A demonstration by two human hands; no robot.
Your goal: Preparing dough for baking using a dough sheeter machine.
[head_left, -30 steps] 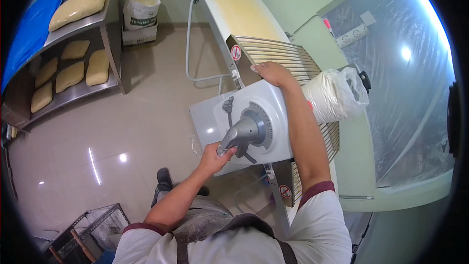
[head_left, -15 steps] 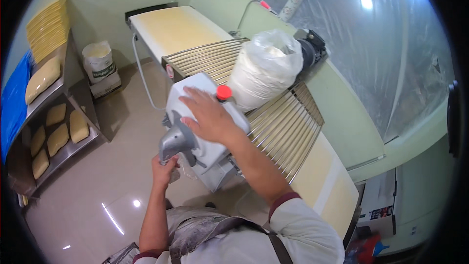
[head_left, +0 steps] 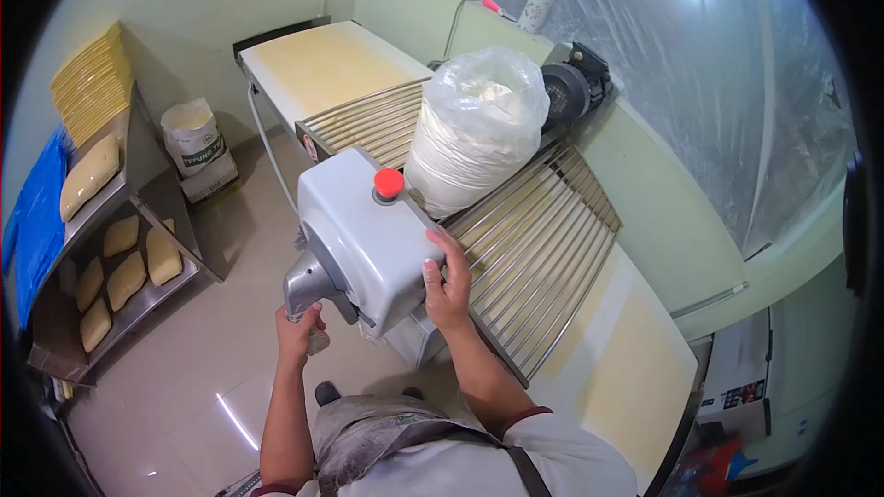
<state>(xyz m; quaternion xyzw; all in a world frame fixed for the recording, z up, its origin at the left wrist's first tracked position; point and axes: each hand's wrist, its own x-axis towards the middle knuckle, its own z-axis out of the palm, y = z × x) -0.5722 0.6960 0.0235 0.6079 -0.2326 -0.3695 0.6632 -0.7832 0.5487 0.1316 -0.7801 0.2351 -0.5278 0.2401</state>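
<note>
The grey housing (head_left: 359, 221) of a dough sheeter stands in front of me, a red push button (head_left: 388, 183) on its top. Low on its left side, a metal lever (head_left: 308, 283) juts toward me. My left hand (head_left: 298, 331) is wrapped round the lever's handle. At the housing's near right corner rests my right hand (head_left: 448, 285), thumb and fingers apart, palm against the casing. Directly behind the housing, a clear plastic bag of white powder (head_left: 474, 143) sits upright on the machine, its mouth loosely gathered.
Metal bar guards (head_left: 543, 258) flank the bag, and a floury conveyor belt (head_left: 322, 60) runs out on both sides. At left, a steel shelf (head_left: 166, 299) carries several pale wrapped dough slabs (head_left: 126, 281). An open white sack (head_left: 191, 133) stands beyond it on a box.
My right hand has slid from the housing's top down to its near right corner, uncovering the top. My left hand stays on the lever. The view has shifted slightly.
</note>
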